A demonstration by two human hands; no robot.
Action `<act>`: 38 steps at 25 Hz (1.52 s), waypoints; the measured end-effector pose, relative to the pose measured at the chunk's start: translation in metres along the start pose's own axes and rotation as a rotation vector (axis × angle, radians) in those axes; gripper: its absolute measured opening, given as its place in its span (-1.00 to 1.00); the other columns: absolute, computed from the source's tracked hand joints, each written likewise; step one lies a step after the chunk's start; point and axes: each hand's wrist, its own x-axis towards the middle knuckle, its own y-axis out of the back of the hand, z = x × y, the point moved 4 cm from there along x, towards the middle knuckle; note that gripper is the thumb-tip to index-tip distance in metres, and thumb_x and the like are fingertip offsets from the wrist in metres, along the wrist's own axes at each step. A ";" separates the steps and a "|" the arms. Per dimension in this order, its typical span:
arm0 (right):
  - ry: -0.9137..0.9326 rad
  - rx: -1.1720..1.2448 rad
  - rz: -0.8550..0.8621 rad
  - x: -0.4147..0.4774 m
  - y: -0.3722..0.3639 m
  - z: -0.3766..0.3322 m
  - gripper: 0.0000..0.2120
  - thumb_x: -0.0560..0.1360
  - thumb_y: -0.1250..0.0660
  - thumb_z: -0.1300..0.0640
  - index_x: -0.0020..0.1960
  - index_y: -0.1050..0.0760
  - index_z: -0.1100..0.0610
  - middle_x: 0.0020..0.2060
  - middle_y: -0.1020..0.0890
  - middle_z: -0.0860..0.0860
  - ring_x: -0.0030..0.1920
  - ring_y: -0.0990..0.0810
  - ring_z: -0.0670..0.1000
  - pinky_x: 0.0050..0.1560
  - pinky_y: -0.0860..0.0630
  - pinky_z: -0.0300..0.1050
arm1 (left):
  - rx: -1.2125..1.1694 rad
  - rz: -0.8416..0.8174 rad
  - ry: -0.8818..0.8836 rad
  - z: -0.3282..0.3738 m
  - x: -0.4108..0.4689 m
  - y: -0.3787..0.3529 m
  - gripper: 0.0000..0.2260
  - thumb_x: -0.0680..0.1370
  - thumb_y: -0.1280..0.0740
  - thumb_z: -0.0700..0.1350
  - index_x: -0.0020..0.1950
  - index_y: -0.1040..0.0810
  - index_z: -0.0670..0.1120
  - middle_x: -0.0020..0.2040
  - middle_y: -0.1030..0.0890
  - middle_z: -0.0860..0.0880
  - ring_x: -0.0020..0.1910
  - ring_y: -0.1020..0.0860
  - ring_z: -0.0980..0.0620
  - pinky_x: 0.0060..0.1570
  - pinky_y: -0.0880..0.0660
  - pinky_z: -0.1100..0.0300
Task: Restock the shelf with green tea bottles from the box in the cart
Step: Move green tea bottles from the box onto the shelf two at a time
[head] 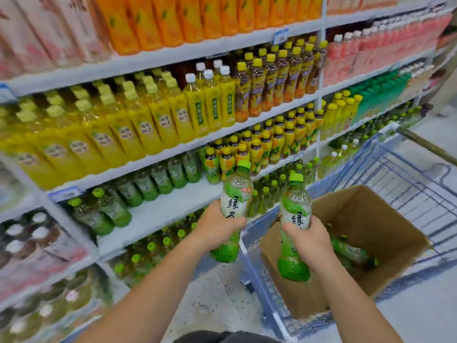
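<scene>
Green in both grips: holds one tea bottle [236,194] upright in left hand [217,229] near half-bare shelf [160,214], second bottle [295,206] in right hand [309,241] over cardboard box [371,219] in blue cart [395,167].

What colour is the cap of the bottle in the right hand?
Bright green cap, seen in the head view.

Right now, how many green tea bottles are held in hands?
2. The left hand grips one green tea bottle; the right hand grips the other bottle by the cardboard box. More lie in the box, partly hidden.
</scene>
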 end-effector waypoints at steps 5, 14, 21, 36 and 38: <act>0.068 -0.048 -0.163 -0.024 -0.069 -0.019 -0.78 0.44 -0.49 0.10 0.02 -0.51 0.03 -0.14 -0.65 -0.01 -0.17 -0.63 -0.02 -0.28 -0.43 -0.13 | -0.059 0.159 0.077 -0.047 -0.027 0.068 -0.62 0.30 -0.51 0.08 0.03 -0.47 0.08 -0.06 -0.64 0.01 -0.12 -0.63 0.03 -0.18 -0.58 0.07; 0.020 -0.163 -0.344 -0.057 -0.224 -0.010 -0.76 0.44 -0.48 0.03 0.06 -0.51 -0.03 -0.11 -0.67 0.04 -0.12 -0.66 0.10 -0.18 -0.57 0.02 | -0.040 0.312 0.162 -0.153 -0.051 0.198 -0.63 0.23 -0.54 0.10 -0.05 -0.51 0.12 -0.18 -0.66 0.12 -0.30 -0.61 0.24 -0.39 -0.49 0.26; 0.059 -0.233 -0.345 -0.023 -0.326 0.005 -0.77 0.40 -0.48 0.02 -0.02 -0.50 -0.15 -0.17 -0.66 -0.11 -0.26 -0.63 -0.17 -0.39 -0.46 -0.20 | -0.017 0.424 0.121 -0.229 0.001 0.238 -0.67 0.32 -0.60 -0.01 0.00 -0.57 0.09 -0.05 -0.64 0.00 -0.10 -0.63 0.04 -0.13 -0.63 0.03; 0.455 -0.322 -0.447 0.127 -0.476 0.029 -0.70 0.27 -0.56 0.05 -0.05 -0.56 -0.12 -0.22 -0.68 -0.18 -0.23 -0.64 -0.17 -0.27 -0.53 -0.16 | -0.108 0.730 0.053 -0.325 0.170 0.241 -0.71 0.29 -0.56 -0.03 -0.10 -0.53 0.06 -0.34 -0.60 0.16 -0.41 -0.55 0.23 -0.49 -0.37 0.37; 0.500 -0.278 -0.451 0.141 -0.483 0.020 -0.67 0.26 -0.58 0.02 -0.03 -0.57 -0.13 -0.19 -0.69 -0.21 -0.23 -0.64 -0.23 -0.23 -0.55 -0.17 | -0.086 0.783 0.024 -0.320 0.180 0.242 -0.68 0.27 -0.56 -0.01 -0.08 -0.51 0.07 -0.31 -0.58 0.20 -0.36 -0.53 0.29 -0.45 -0.34 0.39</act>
